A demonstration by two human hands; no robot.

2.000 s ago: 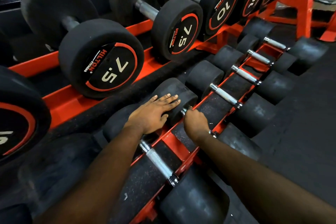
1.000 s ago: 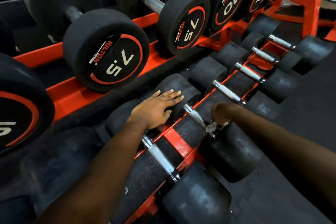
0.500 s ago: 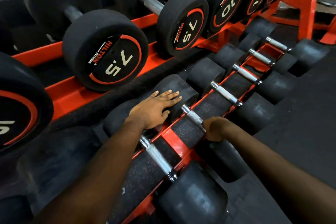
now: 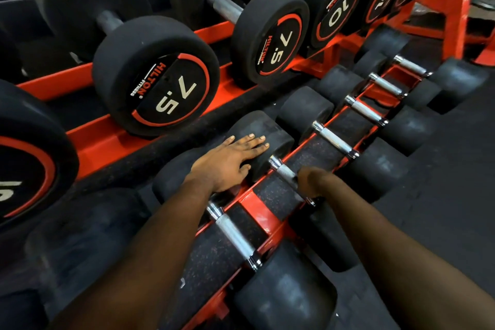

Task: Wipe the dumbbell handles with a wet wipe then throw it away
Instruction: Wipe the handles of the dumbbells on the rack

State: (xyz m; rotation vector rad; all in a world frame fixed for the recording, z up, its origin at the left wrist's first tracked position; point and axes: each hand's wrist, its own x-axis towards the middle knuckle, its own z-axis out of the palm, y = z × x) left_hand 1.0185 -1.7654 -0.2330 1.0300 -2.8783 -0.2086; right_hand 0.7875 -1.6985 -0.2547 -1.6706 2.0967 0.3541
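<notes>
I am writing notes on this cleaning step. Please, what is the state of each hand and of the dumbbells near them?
left hand: open, flat on a dumbbell head
right hand: closed around the handle; wipe not visible
nearest handle: bare, untouched
7.5 dumbbell: resting on the upper rack

The right hand point(image 4: 312, 182) was blurred and curled over the near end of a dumbbell handle point(image 4: 284, 171), hiding that stretch of metal; whether it held a wipe could not be told. The left hand point(image 4: 230, 161) covered part of that dumbbell's far head point(image 4: 270, 128). At the left edge, a big weight point(image 4: 24, 158) was cut off, its number only partly readable.
</notes>
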